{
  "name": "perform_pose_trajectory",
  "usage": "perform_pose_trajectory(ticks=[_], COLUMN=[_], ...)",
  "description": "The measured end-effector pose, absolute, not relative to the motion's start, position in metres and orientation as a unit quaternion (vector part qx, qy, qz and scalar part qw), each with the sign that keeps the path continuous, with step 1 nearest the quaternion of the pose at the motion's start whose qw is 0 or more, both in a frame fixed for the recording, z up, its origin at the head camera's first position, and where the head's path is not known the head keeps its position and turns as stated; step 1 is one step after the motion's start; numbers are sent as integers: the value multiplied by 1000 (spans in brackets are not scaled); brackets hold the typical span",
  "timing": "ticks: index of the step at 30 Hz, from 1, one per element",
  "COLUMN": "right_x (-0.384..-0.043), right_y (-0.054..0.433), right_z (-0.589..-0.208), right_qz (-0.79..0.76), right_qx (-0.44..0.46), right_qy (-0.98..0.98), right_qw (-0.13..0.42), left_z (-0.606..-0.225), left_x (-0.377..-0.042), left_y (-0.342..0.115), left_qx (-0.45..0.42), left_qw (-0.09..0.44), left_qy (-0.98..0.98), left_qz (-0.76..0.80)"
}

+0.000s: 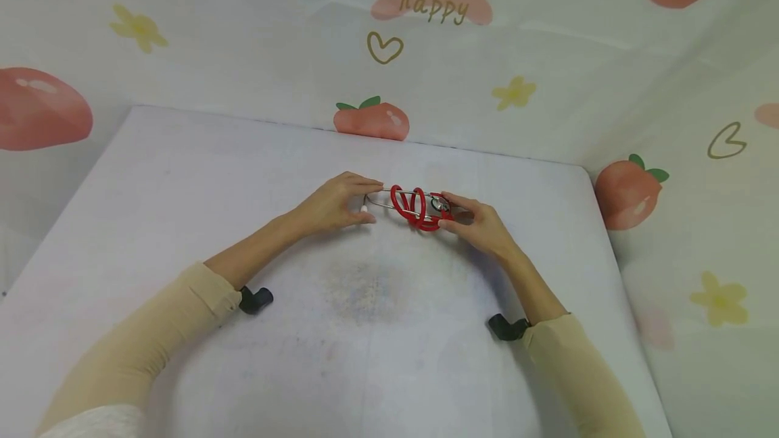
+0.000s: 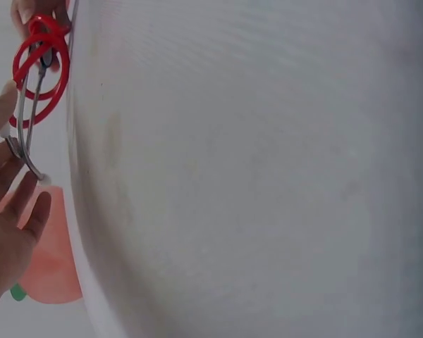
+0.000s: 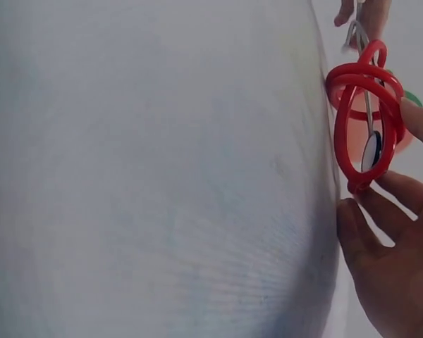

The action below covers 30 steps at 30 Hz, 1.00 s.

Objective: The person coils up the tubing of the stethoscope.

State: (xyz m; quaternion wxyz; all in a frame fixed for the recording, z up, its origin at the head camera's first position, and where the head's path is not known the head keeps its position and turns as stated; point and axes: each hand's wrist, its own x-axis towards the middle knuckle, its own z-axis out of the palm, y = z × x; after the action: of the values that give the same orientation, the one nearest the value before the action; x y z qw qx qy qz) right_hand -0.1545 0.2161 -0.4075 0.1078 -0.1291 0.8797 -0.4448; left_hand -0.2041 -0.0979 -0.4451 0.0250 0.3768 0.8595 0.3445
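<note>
A stethoscope (image 1: pixel 418 211) with coiled red tubing (image 3: pixel 344 134) and metal ear tubes (image 2: pixel 32 116) lies between both hands, toward the back of the table. At its left end, my left hand (image 1: pixel 331 203) has its fingertips right at the upper ear tube. The thumb is spread away below, near a white ear tip (image 1: pixel 364 209). My right hand (image 1: pixel 481 225) holds the other end of the red coil between thumb and fingers. Inside the coil sits the round chest piece (image 3: pixel 371 151), close to the right fingers.
The white table (image 1: pixel 365 357) has its back edge against a printed cloth backdrop (image 1: pixel 274 39) with fruit, flowers and hearts. Dark wrist-worn pieces (image 1: pixel 257 300) stick out at both sleeve cuffs. A faint brownish stain (image 1: pixel 365 289) marks the tabletop in front of the hands.
</note>
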Motion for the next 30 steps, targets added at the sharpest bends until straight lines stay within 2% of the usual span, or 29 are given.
perform_pose_trajectory(ticks=[8,15,30], right_x=[-158,-176,-171], right_y=[214,233,244], right_z=[-403,-445,-444], right_qz=[-436,-441,-441], right_qx=[-101,-93,-87], right_qy=[884,883,884], right_qw=[136,134,128], left_z=[-447,-446,-445], left_x=[-206,-204,-203], left_y=[-101,-105,-123], left_qx=[370,361,330], left_qw=[17,16,39], left_qy=[867,867,889], left_qz=[333,344,316])
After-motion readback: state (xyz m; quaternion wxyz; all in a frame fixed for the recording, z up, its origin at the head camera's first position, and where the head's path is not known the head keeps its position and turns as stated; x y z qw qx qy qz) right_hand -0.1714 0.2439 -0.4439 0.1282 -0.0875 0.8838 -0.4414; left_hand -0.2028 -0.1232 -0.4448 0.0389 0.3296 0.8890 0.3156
